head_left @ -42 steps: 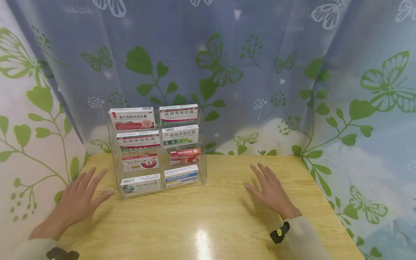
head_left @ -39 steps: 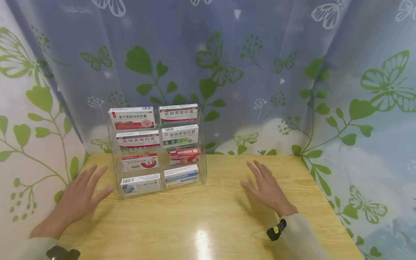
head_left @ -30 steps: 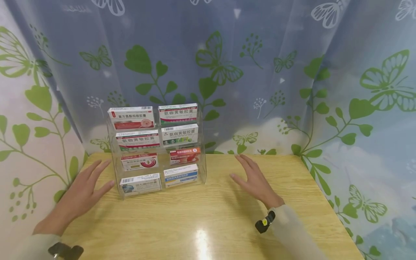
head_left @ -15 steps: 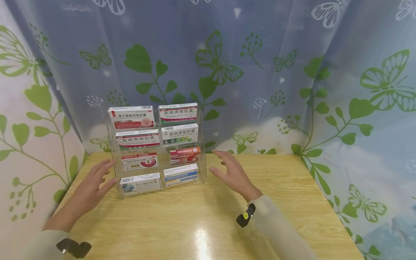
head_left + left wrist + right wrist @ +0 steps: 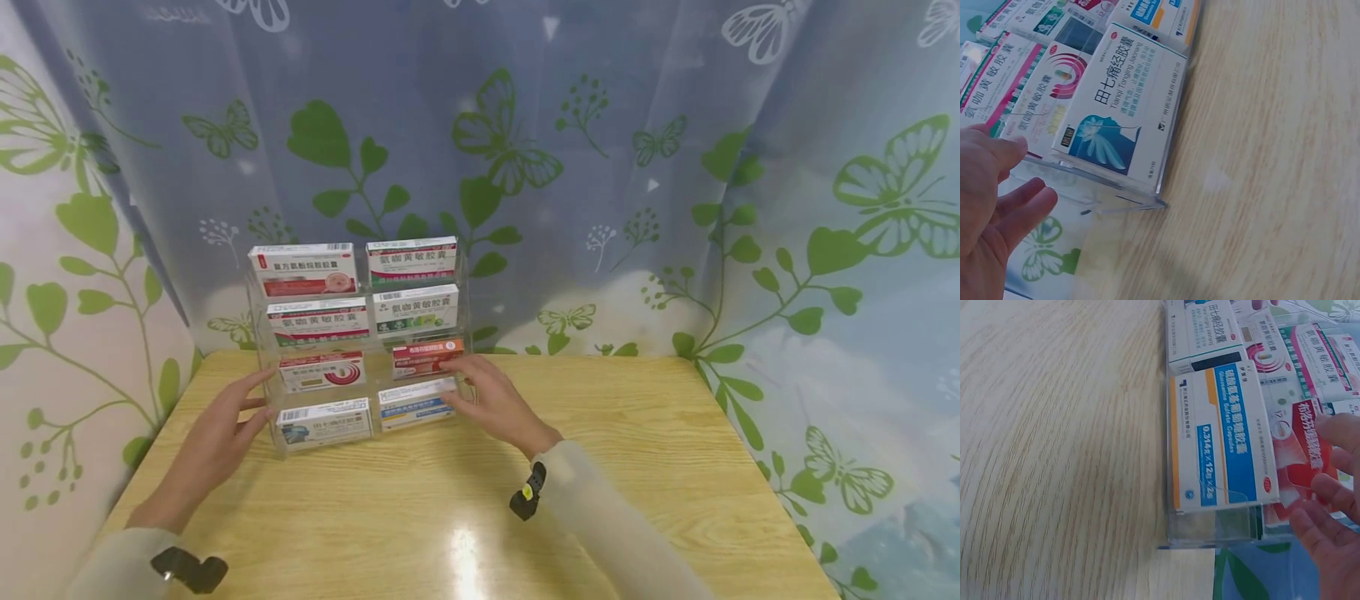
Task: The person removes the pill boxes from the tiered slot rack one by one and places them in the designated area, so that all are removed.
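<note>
A clear display rack [image 5: 467,392] stands on the table with medicine boxes in two columns. My left hand [image 5: 213,437] is at its left side, fingers loosely bent; contact with the rack's edge is hard to tell. In the left wrist view, a white-and-blue box [image 5: 1125,106] is close to that hand [image 5: 988,194]. My right hand [image 5: 495,404] reaches the rack's right side, its fingertips in front of a red-and-orange box [image 5: 420,360] and a white-and-blue capsule box [image 5: 416,408]. The right wrist view shows those fingers [image 5: 1329,487] spread beside the red box, holding nothing visible.
Further medicine boxes, such as a red-and-white one [image 5: 303,271], fill the upper tiers. The wooden table [image 5: 600,533] extends right and toward me. A blue curtain [image 5: 600,167] with leaf and butterfly prints hangs directly behind.
My right hand has travelled left across the table to the rack's right side. My left hand has shifted slightly right, its fingers bending more. The rack and boxes have stayed put.
</note>
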A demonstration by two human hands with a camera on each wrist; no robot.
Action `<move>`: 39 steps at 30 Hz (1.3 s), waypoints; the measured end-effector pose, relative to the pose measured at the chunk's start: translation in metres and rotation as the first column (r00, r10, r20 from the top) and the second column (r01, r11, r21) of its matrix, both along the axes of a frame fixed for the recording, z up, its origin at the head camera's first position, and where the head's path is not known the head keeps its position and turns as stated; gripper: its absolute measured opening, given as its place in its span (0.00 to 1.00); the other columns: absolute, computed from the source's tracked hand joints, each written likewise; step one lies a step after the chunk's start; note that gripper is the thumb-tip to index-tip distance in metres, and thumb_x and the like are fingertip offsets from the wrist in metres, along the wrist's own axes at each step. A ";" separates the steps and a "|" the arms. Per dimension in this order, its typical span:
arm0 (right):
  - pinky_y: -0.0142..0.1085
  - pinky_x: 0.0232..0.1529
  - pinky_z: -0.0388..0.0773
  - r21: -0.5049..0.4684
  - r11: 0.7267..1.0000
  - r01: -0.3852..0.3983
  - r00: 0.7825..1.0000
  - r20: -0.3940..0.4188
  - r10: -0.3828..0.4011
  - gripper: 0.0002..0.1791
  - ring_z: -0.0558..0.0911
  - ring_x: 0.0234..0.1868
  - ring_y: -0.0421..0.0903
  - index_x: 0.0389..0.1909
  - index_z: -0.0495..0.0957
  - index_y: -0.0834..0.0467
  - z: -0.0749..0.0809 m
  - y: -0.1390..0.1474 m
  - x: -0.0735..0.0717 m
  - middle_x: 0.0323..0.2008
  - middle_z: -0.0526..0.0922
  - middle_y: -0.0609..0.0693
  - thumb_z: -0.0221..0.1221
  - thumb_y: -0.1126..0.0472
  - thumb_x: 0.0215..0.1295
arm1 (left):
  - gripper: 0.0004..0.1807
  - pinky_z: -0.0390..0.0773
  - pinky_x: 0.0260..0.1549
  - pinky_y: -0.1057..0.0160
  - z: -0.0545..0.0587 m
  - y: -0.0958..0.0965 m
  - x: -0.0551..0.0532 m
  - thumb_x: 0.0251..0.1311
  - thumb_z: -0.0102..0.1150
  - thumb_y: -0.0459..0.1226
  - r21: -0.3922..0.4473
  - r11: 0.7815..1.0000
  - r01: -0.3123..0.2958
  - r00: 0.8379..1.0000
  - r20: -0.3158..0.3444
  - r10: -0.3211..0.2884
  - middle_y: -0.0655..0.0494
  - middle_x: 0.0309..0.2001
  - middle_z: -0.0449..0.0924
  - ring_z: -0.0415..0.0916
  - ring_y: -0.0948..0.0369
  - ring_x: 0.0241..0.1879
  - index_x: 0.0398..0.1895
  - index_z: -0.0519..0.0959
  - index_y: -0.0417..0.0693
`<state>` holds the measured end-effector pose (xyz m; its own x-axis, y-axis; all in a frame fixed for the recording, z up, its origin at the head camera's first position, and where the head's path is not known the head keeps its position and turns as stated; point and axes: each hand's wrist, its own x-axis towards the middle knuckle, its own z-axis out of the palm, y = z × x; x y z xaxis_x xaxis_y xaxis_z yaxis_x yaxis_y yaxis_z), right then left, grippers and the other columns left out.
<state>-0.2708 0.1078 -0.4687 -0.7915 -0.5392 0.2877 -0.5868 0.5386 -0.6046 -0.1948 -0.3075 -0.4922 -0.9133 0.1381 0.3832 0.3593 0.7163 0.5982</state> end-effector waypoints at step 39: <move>0.39 0.56 0.91 0.025 1.000 0.001 0.984 -0.180 0.004 0.22 0.88 0.54 0.49 0.70 0.81 0.56 0.021 0.003 -0.005 0.59 0.83 0.54 0.62 0.69 0.79 | 0.34 0.87 0.50 0.28 -0.006 0.008 0.004 0.80 0.57 0.27 0.042 0.996 -0.073 0.996 0.048 0.071 0.24 0.76 0.64 0.78 0.26 0.62 0.85 0.62 0.43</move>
